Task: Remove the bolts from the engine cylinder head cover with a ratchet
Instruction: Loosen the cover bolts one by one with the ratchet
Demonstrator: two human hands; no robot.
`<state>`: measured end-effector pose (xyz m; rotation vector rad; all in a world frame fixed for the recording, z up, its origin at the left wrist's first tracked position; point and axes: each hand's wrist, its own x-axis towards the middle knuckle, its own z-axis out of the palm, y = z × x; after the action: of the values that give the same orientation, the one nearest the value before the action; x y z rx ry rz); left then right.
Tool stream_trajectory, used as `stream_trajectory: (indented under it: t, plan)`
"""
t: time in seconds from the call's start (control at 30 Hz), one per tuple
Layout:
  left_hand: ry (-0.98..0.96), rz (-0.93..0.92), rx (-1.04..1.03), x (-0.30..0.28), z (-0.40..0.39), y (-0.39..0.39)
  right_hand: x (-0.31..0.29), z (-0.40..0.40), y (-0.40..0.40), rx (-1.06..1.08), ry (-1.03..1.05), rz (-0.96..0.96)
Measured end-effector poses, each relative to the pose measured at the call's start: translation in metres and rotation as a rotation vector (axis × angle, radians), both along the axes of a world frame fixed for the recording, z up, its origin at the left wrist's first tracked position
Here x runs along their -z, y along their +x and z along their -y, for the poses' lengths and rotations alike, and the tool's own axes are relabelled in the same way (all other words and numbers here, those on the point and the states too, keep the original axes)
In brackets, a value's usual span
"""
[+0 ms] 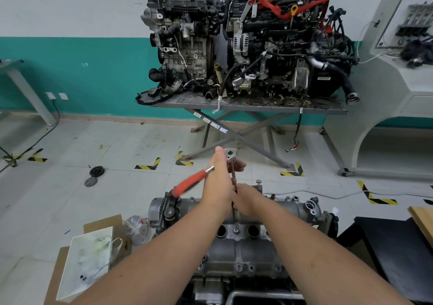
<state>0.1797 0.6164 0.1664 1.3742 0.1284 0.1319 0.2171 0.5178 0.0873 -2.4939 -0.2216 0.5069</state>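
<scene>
Two hands work together at the far edge of the cylinder head cover [236,253], and the head view, the only one here, shows why they sit as they do. The left hand [216,183] is raised, its grip clamped on the upper part of the ratchet [230,153], whose chrome head shows just above the thumb while the red handle [191,183] sticks out to the left and down; holding near the head seems meant to keep the tool upright over the bolt. A long rusty extension bar [234,185] drops from the ratchet head between the two hands toward the cover. The right hand [246,201] sits lower, just beside the left wrist, its fingers curled round the bar, likely to steady it on the fastener. The bolt under the socket is hidden by the hands, so whether it is seated I cannot tell. The cover lies directly below both grips, reaching toward the camera, with two open plug wells [221,231] and several bolts [238,267] on its near flange apparently not yet removed. One flanged bolt [258,183] stands up just right of the hands. Off to the left a cardboard box [91,258] rests on the floor, perhaps for loose parts. Two complete engines [246,37] sit on a lift table well beyond.
</scene>
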Motion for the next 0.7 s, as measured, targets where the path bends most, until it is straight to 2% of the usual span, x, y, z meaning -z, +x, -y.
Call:
stream_trajectory:
  t: [0.07,0.13,0.2,0.37,0.5,0.6,0.7]
  plan:
    - [-0.07,-0.124,0.027,-0.002,-0.005,0.005,0.0,0.0,0.001,0.018,0.025,-0.038]
    - [-0.078,-0.163,0.08,-0.007,-0.01,0.009,0.0,-0.002,0.002,0.038,0.042,-0.075]
    - [-0.008,-0.172,0.141,-0.012,-0.016,0.015,0.0,-0.003,0.002,0.051,0.018,-0.092]
    - [0.339,-0.234,0.352,-0.033,-0.026,0.029,0.002,-0.001,0.001,0.132,0.149,-0.133]
    - [0.607,-0.266,0.483,-0.056,-0.021,0.039,0.002,-0.001,0.001,0.131,0.149,-0.128]
    - [0.8,-0.207,0.568,-0.066,-0.013,0.041,0.002,-0.001,0.002,0.128,0.147,-0.133]
    - [1.089,-0.049,0.664,-0.072,-0.004,0.041,0.004,-0.001,0.001,0.133,0.167,-0.136]
